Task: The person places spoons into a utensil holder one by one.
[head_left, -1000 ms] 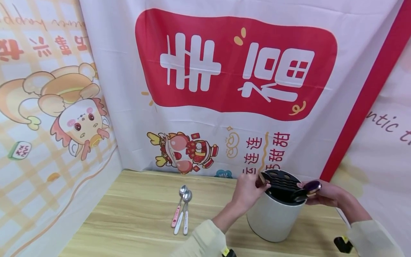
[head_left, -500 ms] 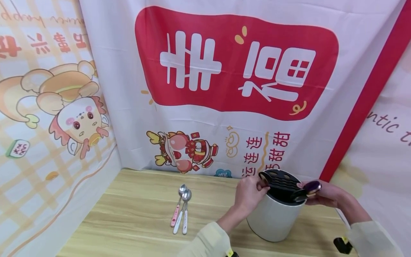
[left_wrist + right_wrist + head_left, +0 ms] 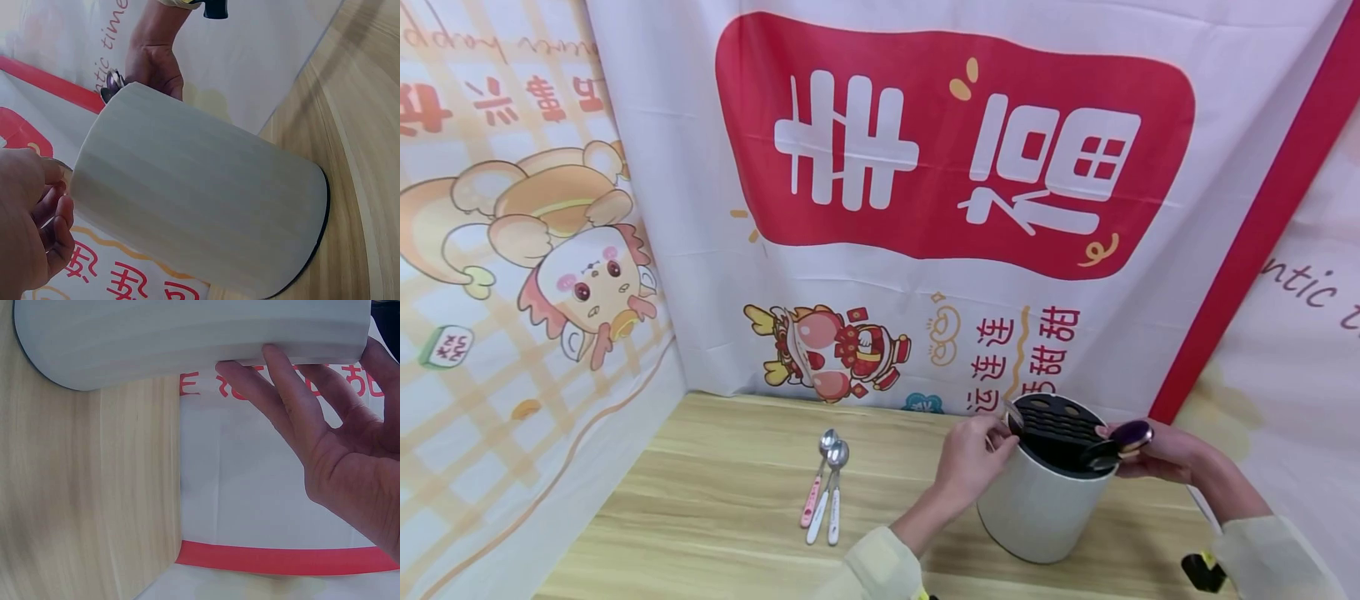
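A pale grey utensil holder with a black slotted top stands upright on the table. My left hand is at its left rim, thumb and fingers curled at a shiny metal spoon whose rounded end shows above the rim; its lower part is hidden. In the left wrist view the spoon's curved edge shows beside the fingers. My right hand holds the holder's right side, thumb at the rim and fingers against the outer wall. Spoons with a dark purple shine lean out over the right rim.
Several spoons with pink and white handles lie close together on the wooden table, left of the holder. A printed cloth hangs right behind the table, and more cloth hangs at the left.
My left hand has shifted slightly left, and the spoon at the rim has turned from a dark brownish look to a silvery one. The right hand and the holder have stayed put.
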The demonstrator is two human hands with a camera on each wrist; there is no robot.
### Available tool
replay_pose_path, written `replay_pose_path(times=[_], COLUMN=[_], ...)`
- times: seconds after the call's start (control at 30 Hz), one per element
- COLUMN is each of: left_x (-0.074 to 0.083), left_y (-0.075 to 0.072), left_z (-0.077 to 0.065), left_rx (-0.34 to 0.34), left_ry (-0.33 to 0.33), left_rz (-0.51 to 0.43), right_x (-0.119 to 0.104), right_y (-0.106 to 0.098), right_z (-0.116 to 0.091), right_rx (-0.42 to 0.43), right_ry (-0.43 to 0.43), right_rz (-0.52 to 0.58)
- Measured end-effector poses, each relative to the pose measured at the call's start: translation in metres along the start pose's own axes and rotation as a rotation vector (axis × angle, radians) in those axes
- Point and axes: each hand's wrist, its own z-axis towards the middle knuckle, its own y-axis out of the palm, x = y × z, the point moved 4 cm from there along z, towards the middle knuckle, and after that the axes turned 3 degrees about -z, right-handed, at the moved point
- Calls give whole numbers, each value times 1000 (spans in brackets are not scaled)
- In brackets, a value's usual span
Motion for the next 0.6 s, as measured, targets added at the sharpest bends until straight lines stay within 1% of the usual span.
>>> replay_pose_path(times=[0.07, 0.23, 0.3, 0.47, 0.6], left_x=[-3, -15, -20, -33, -40], left_y=[-5, -21, -29, -50, -65], left_z=[-2, -8, -11, -17, -21], left_rx=[4, -20, -34, -35, -34], left_ry=[-9, -82, -103, -119, -144], left_rz=[-5, -47, -46, 9, 31], right_x=[0, 0, 0, 1, 1], right_y=[0, -1, -2, -4, -5], right_z=[0, 0, -1, -2, -2], right_rx=[-7, -17, -17, -12, -11], right_ry=[-6, -7, -2, 10, 16], right_rz=[3, 7, 8, -1, -9])
